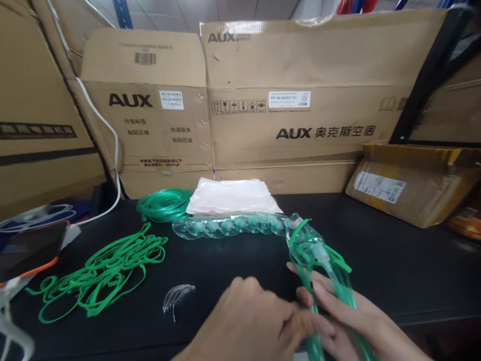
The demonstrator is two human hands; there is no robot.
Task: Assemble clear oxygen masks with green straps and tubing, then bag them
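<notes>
A clear green face mask [302,238] with a green elastic strap and clear green tubing [340,286] hangs together as one bundle at the right. My right hand [349,311] is closed around the tubing below the mask. My left hand [255,321] is in front of it, knuckles up, its fingers curled against the tubing near the right hand; they are partly blurred and overlap the other hand's fingers. Behind, several nested clear green masks [229,225] lie in a row. Left of my left hand is a small bunch of thin metal strips [176,297].
A tangled heap of green elastic straps [108,271] lies left. Behind it are coiled green tubing [164,204] and a stack of pale plastic bags [233,195]. A phone [33,248] lies far left, a taped carton [413,188] right. Cardboard panels [308,95] wall the black tabletop [233,260].
</notes>
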